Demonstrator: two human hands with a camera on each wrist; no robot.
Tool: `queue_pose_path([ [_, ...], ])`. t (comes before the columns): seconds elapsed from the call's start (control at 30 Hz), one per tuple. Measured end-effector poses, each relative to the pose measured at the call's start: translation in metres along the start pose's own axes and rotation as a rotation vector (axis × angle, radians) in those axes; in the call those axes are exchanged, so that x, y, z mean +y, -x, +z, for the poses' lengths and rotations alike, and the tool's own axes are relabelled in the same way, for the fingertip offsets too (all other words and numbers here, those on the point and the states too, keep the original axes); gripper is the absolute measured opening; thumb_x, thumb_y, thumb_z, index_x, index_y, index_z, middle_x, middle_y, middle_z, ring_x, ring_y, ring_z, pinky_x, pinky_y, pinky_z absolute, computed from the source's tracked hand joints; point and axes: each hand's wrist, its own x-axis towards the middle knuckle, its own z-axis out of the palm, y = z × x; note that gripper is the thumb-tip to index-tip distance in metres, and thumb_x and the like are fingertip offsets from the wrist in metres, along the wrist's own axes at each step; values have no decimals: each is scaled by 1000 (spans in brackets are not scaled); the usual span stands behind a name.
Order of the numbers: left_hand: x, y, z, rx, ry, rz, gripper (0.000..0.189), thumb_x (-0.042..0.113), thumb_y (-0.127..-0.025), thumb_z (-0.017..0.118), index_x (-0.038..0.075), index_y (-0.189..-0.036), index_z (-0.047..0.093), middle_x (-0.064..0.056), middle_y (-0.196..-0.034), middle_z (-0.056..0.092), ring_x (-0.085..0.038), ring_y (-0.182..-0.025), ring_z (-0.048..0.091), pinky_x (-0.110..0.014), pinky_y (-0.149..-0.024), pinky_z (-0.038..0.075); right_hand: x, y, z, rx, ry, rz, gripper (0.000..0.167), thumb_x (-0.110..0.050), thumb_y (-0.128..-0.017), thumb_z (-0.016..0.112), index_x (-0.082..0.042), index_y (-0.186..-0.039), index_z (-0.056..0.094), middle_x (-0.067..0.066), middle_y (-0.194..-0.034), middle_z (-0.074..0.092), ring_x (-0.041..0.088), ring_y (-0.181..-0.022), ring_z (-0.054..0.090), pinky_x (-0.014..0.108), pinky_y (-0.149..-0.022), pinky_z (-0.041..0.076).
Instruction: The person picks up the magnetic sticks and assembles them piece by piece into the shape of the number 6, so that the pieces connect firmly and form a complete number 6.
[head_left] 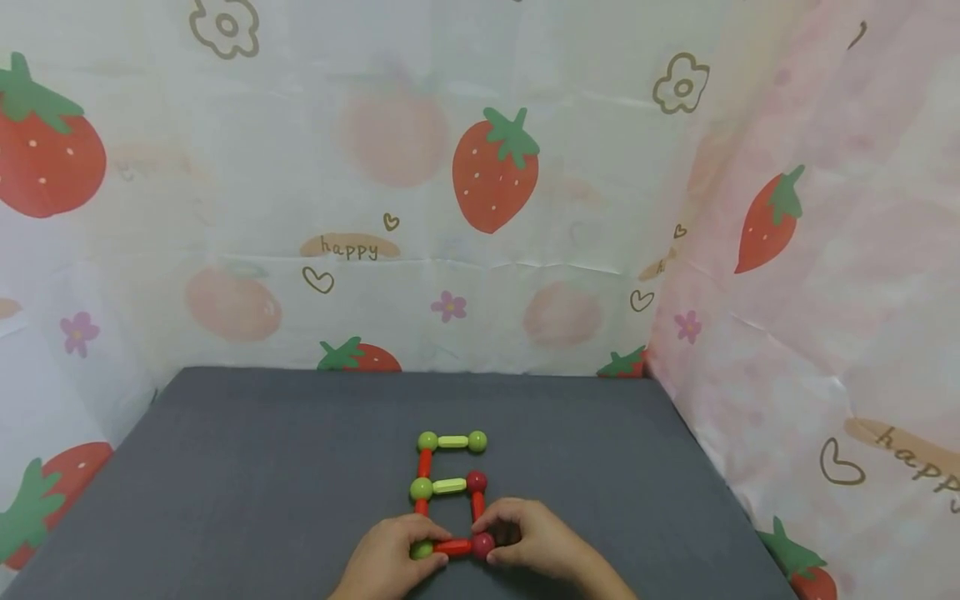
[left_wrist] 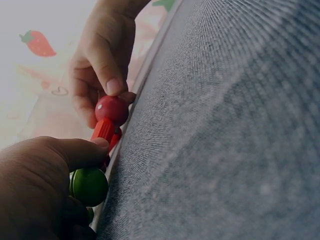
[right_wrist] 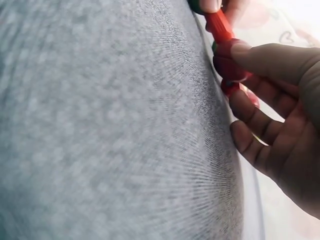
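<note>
A figure of balls and short rods, shaped like a 6, lies on the dark grey cloth. Its top and middle have yellow-green rods (head_left: 452, 442) between balls; red rods form the sides and bottom. My left hand (head_left: 393, 554) pinches the left end of the bottom red rod (head_left: 454, 547), beside a green ball (left_wrist: 90, 186) partly covered by the fingers. At the other end of that rod, my right hand (head_left: 536, 537) holds the dark red ball (head_left: 482, 546) between thumb and fingers. Another dark red ball (head_left: 476, 481) sits above, joined by an upright red rod (head_left: 478, 505).
Grey cloth (head_left: 262, 467) covers the table. A pale curtain (head_left: 420, 308) printed with strawberries, flowers and hearts stands behind it and along both sides.
</note>
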Motion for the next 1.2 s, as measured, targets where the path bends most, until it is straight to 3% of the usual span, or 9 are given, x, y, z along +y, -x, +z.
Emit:
queue_pose_path([
  [0.5, -1, 0, -2, -15, 7, -2, 18, 44, -79, 77, 42, -96, 73, 24, -92, 67, 3, -82, 60, -30, -72, 51, -3, -4, -3, -111, 59, -76, 30, -18, -83, 77, -25, -112, 70, -10, -110, 65, 5, -91, 61, 21, -77, 52],
  [0.73, -2, -1, -1, -27, 5, -1, 17, 45, -80, 77, 43, -96, 73, 25, -93, 67, 3, -82, 59, -30, -72, 50, -10, -12, -15, -132, 102, -152, 27, -26, -89, 72, -20, -115, 69, -3, -112, 67, 14, -96, 61, 23, -82, 51],
  [0.87, -2, -1, -1, -30, 6, -3, 17, 45, -80, 77, 42, -95, 73, 25, -92, 67, 3, -81, 59, -30, -72, 50, -13, -19, -25, -117, 187, -175, 27, -23, -89, 72, -20, -116, 68, -6, -114, 66, 14, -87, 59, 23, -76, 51],
  [1.0, -2, -1, 0, -34, 14, -15, 17, 45, -79, 77, 42, -95, 73, 24, -91, 67, 3, -80, 59, -30, -71, 50, -13, -27, -33, -150, 218, -176, 29, -14, -90, 70, -21, -118, 68, -8, -117, 64, 7, -78, 55, 21, -69, 49],
  [1.2, 1, -1, -2, -34, -1, -23, 18, 45, -79, 78, 41, -95, 73, 23, -92, 67, 1, -82, 60, -32, -72, 51, -10, -40, -38, -187, 287, -194, 34, -1, -92, 62, -22, -117, 70, -12, -122, 63, 4, -110, 57, 21, -83, 49],
])
